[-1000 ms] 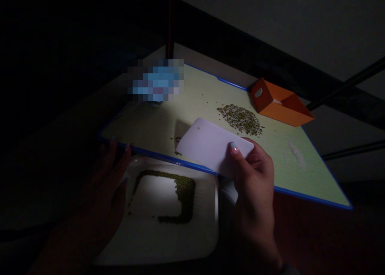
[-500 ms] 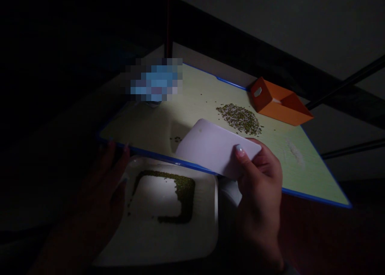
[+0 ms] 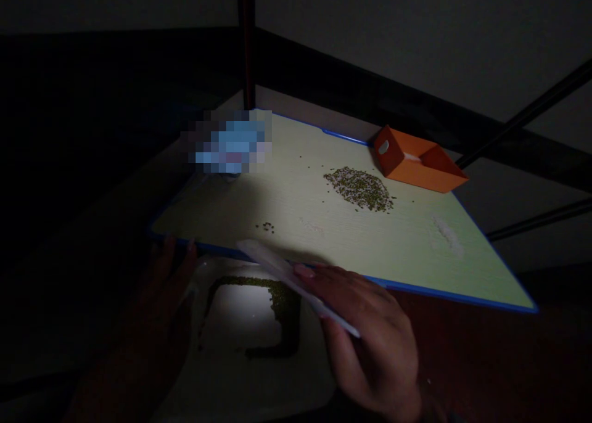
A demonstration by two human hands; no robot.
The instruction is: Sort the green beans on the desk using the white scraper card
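Note:
My right hand (image 3: 374,333) is closed on a thin white plastic scraper (image 3: 277,269), its thumb on one face and its fingers on the other. The scraper is tilted nearly edge-on, over the board's near edge and partly above a white tray (image 3: 208,343). Green beans or seeds (image 3: 284,318), too small to name surely, line the tray's sides and corner. Deep in shadow, my left hand (image 3: 157,306) lies against the tray's left side with fingers stretched apart, tips by the board's edge. A loose pile of the same green grains (image 3: 361,188) sits on the pale board (image 3: 296,195).
An orange open box (image 3: 416,164) stands at the board's far right. A whitish streak (image 3: 446,235) marks the right side. A few grains (image 3: 266,227) lie near the front edge. A blurred-out blue object (image 3: 234,142) is at the back left. Dark poles (image 3: 531,111) rise beyond.
My right hand has moved down and towards the tray, turning the scraper from broad face up to nearly edge-on. The left hand stays beside the tray. The view has shifted slightly.

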